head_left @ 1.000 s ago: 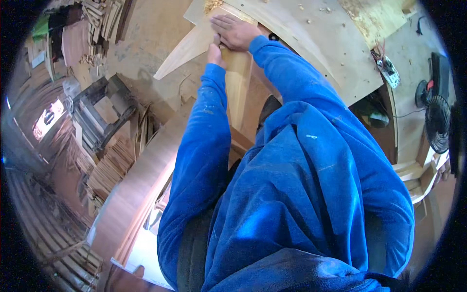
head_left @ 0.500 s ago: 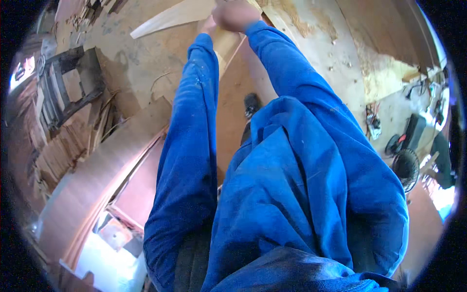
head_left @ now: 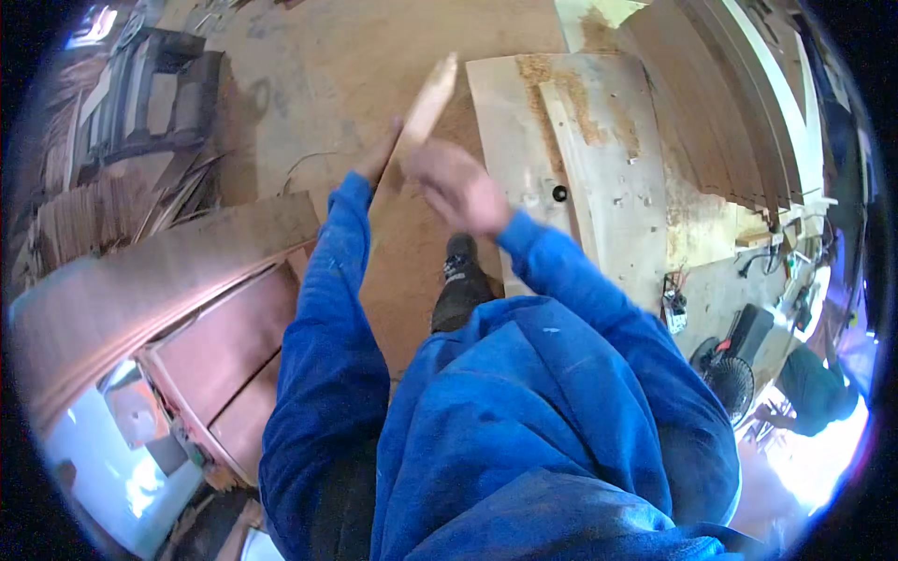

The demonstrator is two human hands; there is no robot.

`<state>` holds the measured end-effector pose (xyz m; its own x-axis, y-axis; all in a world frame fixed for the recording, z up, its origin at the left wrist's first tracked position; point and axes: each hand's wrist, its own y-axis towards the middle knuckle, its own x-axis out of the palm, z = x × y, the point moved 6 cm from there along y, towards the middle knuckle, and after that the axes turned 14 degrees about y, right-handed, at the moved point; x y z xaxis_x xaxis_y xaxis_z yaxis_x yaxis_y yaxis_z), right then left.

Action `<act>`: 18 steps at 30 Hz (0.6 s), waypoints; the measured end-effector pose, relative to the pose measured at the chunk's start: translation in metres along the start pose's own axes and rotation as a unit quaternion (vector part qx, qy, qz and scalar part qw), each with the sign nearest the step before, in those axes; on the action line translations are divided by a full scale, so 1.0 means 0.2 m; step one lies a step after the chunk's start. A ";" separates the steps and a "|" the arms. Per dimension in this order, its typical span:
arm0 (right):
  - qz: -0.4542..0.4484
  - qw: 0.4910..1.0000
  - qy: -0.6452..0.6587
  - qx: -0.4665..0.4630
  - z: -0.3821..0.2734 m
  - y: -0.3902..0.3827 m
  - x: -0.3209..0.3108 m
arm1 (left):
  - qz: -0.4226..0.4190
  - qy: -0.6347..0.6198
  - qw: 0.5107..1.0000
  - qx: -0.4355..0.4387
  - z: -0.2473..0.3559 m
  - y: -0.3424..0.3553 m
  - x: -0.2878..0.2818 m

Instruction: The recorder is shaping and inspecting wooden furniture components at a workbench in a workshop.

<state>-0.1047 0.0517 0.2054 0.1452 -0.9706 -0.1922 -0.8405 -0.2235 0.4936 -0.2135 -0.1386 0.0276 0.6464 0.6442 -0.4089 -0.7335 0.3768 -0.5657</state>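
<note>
Upper centre, the left hand [head_left: 380, 156] grasps the narrow wooden board [head_left: 431, 101], best kept steady; the right hand [head_left: 468, 192] blurs, its grip impossible to tell.

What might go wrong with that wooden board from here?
The wooden board could slip: the left hand holds it by one side, and the right hand is blurred, its grip unclear. If dropped, it might hit the dark shoe nearby. Both hands are bare, so the board's edge could leave a splinter.
</note>
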 end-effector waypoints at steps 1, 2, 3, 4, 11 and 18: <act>0.001 0.998 0.050 0.033 -0.06 -0.14 0.05 | -0.133 -0.242 0.951 -0.142 -0.10 -0.16 0.06; -0.002 0.993 0.100 0.066 -0.10 -0.29 0.12 | -0.118 -0.244 0.951 -0.148 -0.16 -0.27 0.02; -0.009 0.987 0.112 0.116 -0.14 -0.45 0.17 | -0.268 -0.385 0.877 -0.102 -0.18 -0.41 0.09; -0.019 0.978 0.126 0.165 -0.16 -0.58 0.21 | -0.399 -0.507 0.762 -0.046 -0.16 -0.60 0.11; -0.033 0.980 0.082 0.179 -0.41 -0.47 0.05 | -0.362 -0.541 0.759 0.008 -0.08 -1.28 0.12; 0.006 0.997 -0.028 0.073 -0.72 -0.13 0.07 | -0.318 -0.494 0.809 0.016 -0.05 -1.58 0.17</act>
<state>-0.0052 0.0305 0.3114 0.1093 -0.9653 -0.2371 -0.9096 -0.1933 0.3678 0.0420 -0.2428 0.1843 0.4233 0.5248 0.7385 -0.3347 0.8481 -0.4108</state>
